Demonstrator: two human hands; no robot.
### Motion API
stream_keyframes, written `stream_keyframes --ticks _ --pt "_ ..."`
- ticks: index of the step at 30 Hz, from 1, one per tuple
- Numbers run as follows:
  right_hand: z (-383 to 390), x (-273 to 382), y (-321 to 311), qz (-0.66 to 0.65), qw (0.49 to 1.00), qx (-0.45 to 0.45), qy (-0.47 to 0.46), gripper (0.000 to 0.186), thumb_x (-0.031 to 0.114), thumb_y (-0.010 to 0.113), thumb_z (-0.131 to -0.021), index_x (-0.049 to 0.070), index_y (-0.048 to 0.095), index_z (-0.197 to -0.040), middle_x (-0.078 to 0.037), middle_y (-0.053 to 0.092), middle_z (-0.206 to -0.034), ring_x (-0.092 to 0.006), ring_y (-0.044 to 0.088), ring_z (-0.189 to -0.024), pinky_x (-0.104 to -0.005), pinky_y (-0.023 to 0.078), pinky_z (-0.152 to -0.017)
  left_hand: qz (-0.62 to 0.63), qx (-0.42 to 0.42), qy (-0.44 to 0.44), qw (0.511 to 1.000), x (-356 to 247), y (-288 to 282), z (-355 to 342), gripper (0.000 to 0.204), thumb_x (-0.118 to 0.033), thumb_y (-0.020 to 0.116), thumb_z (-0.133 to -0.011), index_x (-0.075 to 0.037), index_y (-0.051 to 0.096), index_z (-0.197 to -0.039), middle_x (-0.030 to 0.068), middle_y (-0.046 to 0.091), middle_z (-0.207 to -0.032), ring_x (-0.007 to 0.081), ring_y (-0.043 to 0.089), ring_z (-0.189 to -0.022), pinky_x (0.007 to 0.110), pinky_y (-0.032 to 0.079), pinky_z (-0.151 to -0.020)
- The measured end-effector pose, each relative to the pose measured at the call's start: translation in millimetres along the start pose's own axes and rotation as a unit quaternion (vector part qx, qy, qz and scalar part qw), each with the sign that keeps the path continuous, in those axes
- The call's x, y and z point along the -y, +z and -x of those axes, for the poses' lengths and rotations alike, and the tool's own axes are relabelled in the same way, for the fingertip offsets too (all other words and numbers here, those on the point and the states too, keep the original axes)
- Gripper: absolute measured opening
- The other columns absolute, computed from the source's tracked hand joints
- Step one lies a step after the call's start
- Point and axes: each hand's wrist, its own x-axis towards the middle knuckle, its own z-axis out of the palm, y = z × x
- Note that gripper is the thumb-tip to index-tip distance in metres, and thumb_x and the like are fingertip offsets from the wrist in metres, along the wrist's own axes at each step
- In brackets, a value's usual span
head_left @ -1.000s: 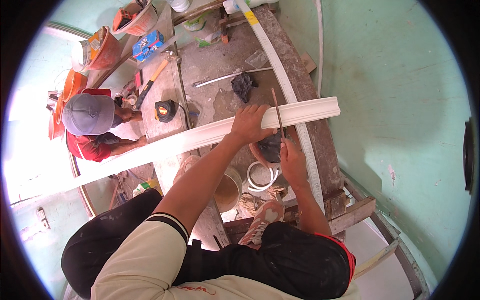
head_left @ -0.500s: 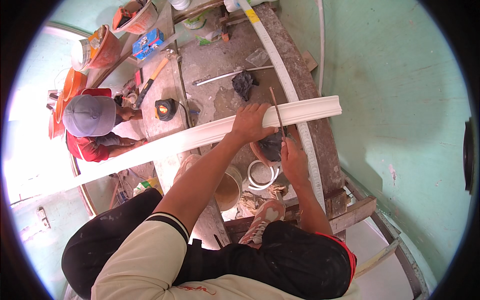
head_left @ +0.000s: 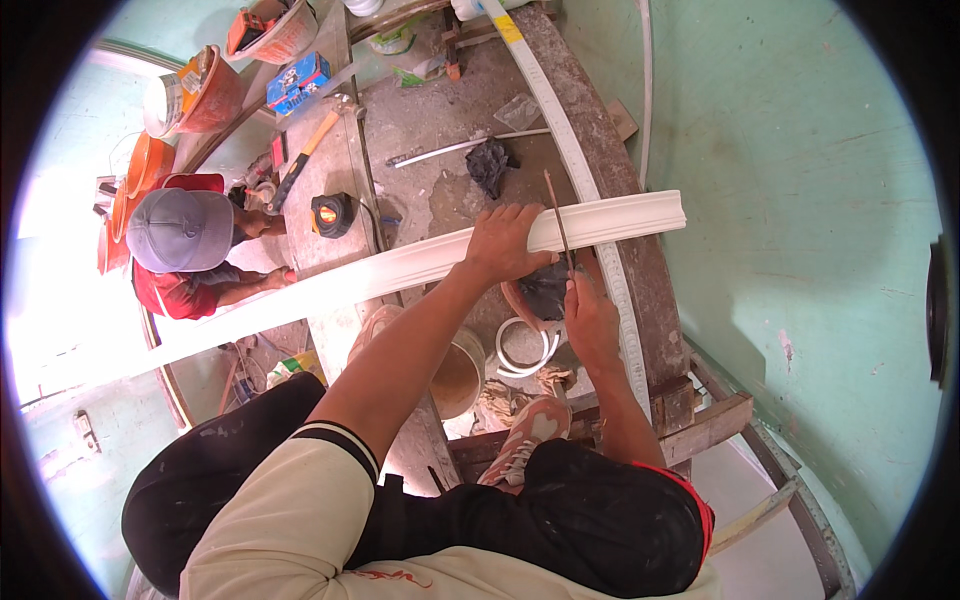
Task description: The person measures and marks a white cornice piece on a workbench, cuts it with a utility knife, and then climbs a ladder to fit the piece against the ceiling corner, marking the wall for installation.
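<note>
A long white cornice moulding (head_left: 380,275) runs from the far left across the planks to the right, its short end (head_left: 640,214) lying over a white strip. My left hand (head_left: 503,243) grips it from above, fingers over the far edge and thumb toward the near side. Just right of that hand, a thin, narrow saw blade (head_left: 557,215) lies across the moulding, pointing away from me. My right hand (head_left: 592,318) is closed around the blade's near end, below the moulding. Its handle, if any, is hidden in my fist.
At left, a co-worker in a grey cap (head_left: 180,230) reaches to the moulding. A hammer (head_left: 305,158), tape measure (head_left: 331,215) and blue box (head_left: 298,82) lie on the left plank. Below are a bucket (head_left: 460,375) and coiled white tube (head_left: 500,355). A green wall (head_left: 790,200) stands right.
The saw blade and my right hand have shifted slightly, with the blade's far tip a little farther right and away from me. My left hand keeps its hold on the moulding.
</note>
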Motion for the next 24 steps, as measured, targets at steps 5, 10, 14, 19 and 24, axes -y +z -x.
stream_keyframes --ticks 5,10,14,19,24 --pt "-0.5 -0.6 0.4 0.006 1.000 0.001 -0.005 0.018 0.017 0.062 -0.107 0.003 0.067 -0.117 -0.022 0.072 -0.073 -0.0421 0.073 -0.066 -0.0517 0.057 -0.056 -0.002 -0.001 0.000 1.000 -1.5 -1.2 0.2 0.089 -0.057 0.087 -0.079 -0.010 0.057 -0.148 0.0152 0.069 -0.130 0.0332 0.063 -0.128 0.050 0.043 -0.111" --pt "0.3 -0.6 1.3 0.009 1.000 -0.001 -0.002 0.018 0.017 0.062 -0.107 0.003 0.068 -0.117 -0.022 0.072 -0.073 -0.0416 0.073 -0.065 -0.0513 0.058 -0.056 -0.002 0.011 -0.003 1.000 -1.2 -1.0 -1.6 0.089 -0.058 0.087 -0.079 -0.010 0.057 -0.148 0.0151 0.069 -0.130 0.0332 0.063 -0.128 0.050 0.043 -0.111" --pt "0.1 0.0 1.3 0.012 1.000 0.002 0.001 0.018 0.017 0.062 -0.107 0.004 0.068 -0.117 -0.022 0.073 -0.074 -0.0414 0.074 -0.065 -0.0514 0.058 -0.056 -0.005 0.012 -0.003 1.000 -1.0 -0.9 -1.5 0.089 -0.058 0.087 -0.079 -0.010 0.056 -0.149 0.0152 0.069 -0.129 0.0334 0.063 -0.127 0.050 0.044 -0.111" --pt "0.0 1.3 0.0 0.016 1.000 0.007 0.006 0.018 0.017 0.062 -0.107 0.004 0.068 -0.117 -0.022 0.073 -0.073 -0.0414 0.074 -0.065 -0.0514 0.058 -0.056 -0.007 0.005 0.000 1.000 0.3 0.7 -0.5 0.089 -0.058 0.086 -0.080 -0.011 0.056 -0.149 0.0155 0.068 -0.130 0.0334 0.063 -0.127 0.050 0.044 -0.110" --pt "1.3 2.0 -0.7 0.025 0.999 0.023 0.023 0.019 0.018 0.061 -0.107 0.004 0.068 -0.119 -0.022 0.074 -0.077 -0.0421 0.074 -0.067 -0.0521 0.058 -0.057 -0.009 0.001 0.001 1.000 -0.5 1.0 -0.1 0.088 -0.059 0.085 -0.081 -0.011 0.056 -0.149 0.0155 0.068 -0.130 0.0332 0.063 -0.128 0.051 0.043 -0.110"
